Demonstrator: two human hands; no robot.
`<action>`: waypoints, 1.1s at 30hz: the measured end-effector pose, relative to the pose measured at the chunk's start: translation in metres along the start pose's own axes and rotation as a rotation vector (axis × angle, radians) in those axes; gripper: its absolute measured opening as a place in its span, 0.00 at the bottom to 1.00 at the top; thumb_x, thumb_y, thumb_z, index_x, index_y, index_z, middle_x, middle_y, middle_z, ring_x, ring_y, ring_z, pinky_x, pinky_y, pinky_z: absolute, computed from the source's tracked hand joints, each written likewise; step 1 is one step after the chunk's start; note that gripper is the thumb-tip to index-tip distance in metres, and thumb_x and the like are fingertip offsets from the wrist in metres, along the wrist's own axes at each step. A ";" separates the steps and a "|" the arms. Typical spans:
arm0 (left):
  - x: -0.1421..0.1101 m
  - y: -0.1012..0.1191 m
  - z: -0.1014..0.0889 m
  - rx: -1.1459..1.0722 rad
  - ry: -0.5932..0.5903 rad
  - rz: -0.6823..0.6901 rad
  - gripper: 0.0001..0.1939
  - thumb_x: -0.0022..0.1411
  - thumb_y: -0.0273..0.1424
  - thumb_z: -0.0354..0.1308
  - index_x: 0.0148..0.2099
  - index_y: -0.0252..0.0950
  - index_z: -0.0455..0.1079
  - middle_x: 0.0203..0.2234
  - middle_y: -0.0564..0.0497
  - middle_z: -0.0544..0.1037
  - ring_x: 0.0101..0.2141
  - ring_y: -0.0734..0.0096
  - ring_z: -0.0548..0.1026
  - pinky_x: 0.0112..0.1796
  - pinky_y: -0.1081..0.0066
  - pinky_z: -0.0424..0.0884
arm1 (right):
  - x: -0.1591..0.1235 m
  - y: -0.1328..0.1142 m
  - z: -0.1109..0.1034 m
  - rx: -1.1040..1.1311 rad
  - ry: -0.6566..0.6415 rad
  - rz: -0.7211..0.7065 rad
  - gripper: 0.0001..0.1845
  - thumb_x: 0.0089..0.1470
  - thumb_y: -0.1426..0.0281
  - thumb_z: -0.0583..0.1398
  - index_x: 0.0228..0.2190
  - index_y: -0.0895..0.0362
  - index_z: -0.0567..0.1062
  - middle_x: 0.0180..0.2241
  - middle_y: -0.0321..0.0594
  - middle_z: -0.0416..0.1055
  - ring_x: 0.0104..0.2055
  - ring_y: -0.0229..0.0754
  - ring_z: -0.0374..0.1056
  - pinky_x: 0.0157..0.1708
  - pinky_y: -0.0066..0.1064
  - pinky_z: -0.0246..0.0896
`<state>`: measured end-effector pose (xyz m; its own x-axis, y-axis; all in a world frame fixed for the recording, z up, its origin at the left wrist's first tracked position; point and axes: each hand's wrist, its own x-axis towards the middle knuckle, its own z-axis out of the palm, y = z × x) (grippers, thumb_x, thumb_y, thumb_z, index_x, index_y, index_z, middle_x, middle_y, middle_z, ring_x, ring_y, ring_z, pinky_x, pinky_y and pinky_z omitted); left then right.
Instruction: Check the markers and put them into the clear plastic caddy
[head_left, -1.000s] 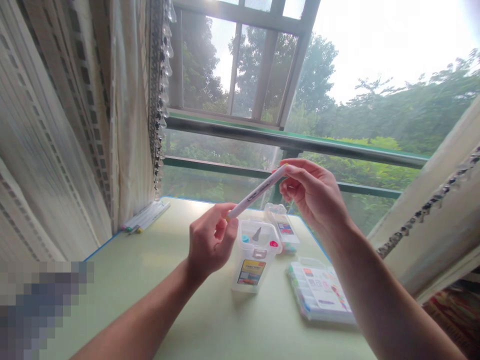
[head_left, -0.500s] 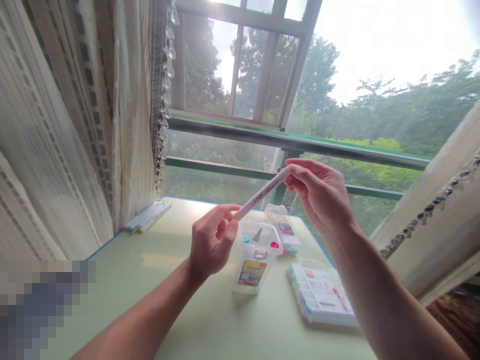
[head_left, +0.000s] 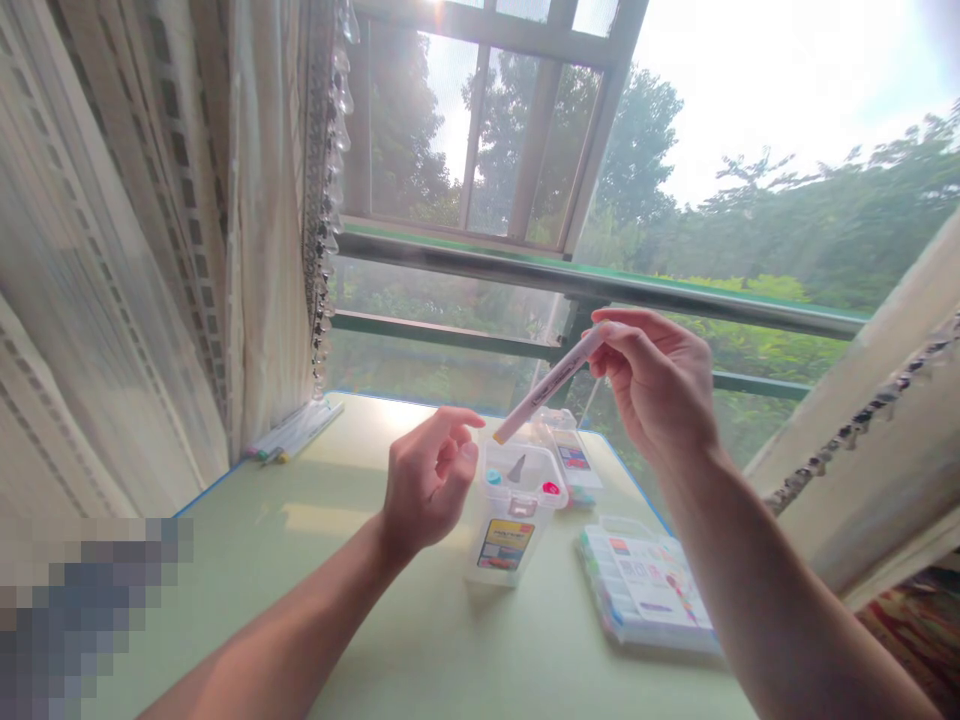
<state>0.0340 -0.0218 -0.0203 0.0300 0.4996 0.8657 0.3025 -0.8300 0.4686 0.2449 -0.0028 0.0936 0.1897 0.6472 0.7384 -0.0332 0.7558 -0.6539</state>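
Note:
My right hand (head_left: pixel 656 375) pinches the upper end of a white marker pen (head_left: pixel 547 385) with dark print along its barrel. The marker slants down to the left, and its yellow-tipped lower end hangs above the rim of a clear plastic box (head_left: pixel 504 545). Left of that end, my left hand (head_left: pixel 431 480) is apart from the marker, with nothing in it and a gap between forefinger and thumb. The box stands upright with a yellow label on its front. Inside it show a light blue cap (head_left: pixel 493 478), a red cap (head_left: pixel 550 488) and a grey pointed shape.
Several white markers (head_left: pixel 296 432) lie at the table's far left edge, by the curtain (head_left: pixel 262 230). Behind the box stands another clear container (head_left: pixel 577 460). A flat plastic case (head_left: pixel 649 590) lies on the right of the pale green table (head_left: pixel 360 610). A railing (head_left: pixel 450 258) crosses the window.
My left fingers have let go of the marker's lower end. My right hand has moved slightly right and up, taking the marker with it.

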 end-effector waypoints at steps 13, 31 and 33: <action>0.002 0.001 0.000 0.043 -0.015 0.055 0.08 0.67 0.27 0.52 0.39 0.34 0.73 0.18 0.60 0.65 0.18 0.79 0.62 0.23 0.76 0.61 | -0.010 0.006 0.005 -0.192 -0.135 -0.070 0.06 0.52 0.73 0.65 0.32 0.56 0.83 0.23 0.33 0.75 0.22 0.34 0.67 0.21 0.27 0.62; 0.002 0.004 0.001 0.012 -0.041 0.088 0.06 0.63 0.24 0.53 0.40 0.34 0.71 0.18 0.61 0.65 0.17 0.81 0.60 0.21 0.79 0.60 | -0.023 0.009 0.009 -0.420 -0.534 0.055 0.10 0.55 0.63 0.70 0.35 0.56 0.84 0.32 0.40 0.82 0.34 0.40 0.77 0.29 0.27 0.68; 0.002 0.004 0.002 0.012 -0.040 0.088 0.06 0.63 0.24 0.53 0.40 0.34 0.70 0.18 0.61 0.65 0.17 0.82 0.60 0.21 0.79 0.60 | -0.022 0.008 0.009 -0.443 -0.578 0.066 0.09 0.54 0.63 0.70 0.35 0.57 0.84 0.32 0.39 0.82 0.34 0.40 0.77 0.30 0.27 0.69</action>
<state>0.0368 -0.0243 -0.0169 0.0952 0.4345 0.8956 0.3086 -0.8683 0.3884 0.2317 -0.0100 0.0733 -0.3516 0.7317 0.5839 0.3971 0.6814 -0.6148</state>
